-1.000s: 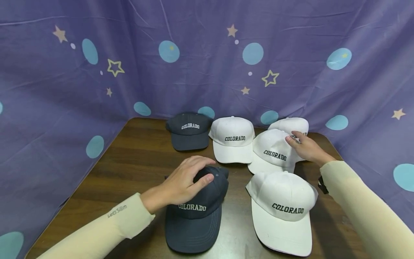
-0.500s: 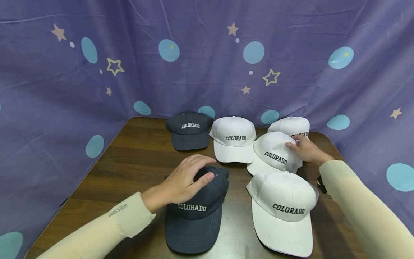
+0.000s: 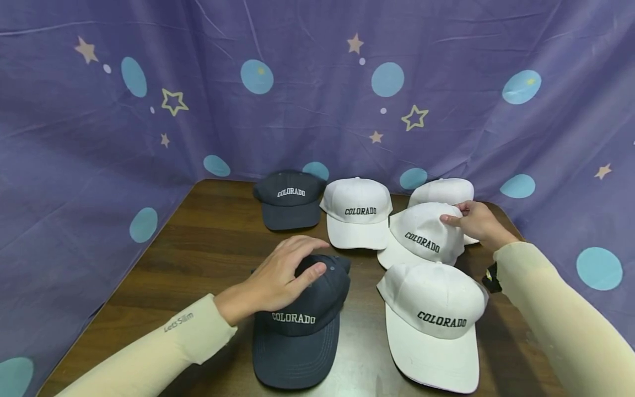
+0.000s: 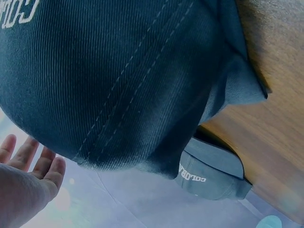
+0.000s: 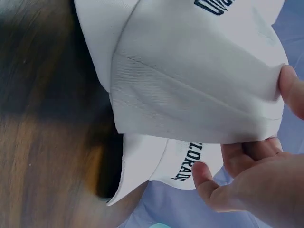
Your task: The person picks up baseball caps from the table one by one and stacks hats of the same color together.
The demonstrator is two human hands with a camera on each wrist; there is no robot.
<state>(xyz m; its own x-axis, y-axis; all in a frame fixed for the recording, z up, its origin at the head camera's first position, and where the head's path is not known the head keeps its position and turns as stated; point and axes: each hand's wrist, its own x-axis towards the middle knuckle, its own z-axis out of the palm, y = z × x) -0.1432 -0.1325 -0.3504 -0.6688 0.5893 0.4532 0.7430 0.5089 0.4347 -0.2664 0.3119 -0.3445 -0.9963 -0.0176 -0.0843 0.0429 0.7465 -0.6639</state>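
My right hand (image 3: 480, 223) pinches the upper right side of a white baseball cap (image 3: 421, 225) lettered COLORADO. In the right wrist view the thumb (image 5: 290, 90) presses one side of the crown while fingers curl behind its back edge. The left hand (image 3: 280, 275) is held over the crown of a dark navy baseball cap (image 3: 296, 358), fingers loosely spread. From the left wrist view, those fingers (image 4: 42, 164) lie beside the crown; whether they touch it I cannot tell. Part of a white cap (image 3: 441, 191) behind is hidden by the gripped one.
At the back of the wooden table (image 3: 198, 264) sit another navy cap (image 3: 290, 212) and a white cap (image 3: 357, 231). One more white cap (image 3: 436, 342) lies in front, against the gripped cap's lower edge. A purple star-patterned curtain (image 3: 317, 127) hangs behind and at the sides.
The right hand has closed from hovering at the white cap to pinching its crown, and that cap has shifted and turned slightly. My left hand stays in place over the navy cap.
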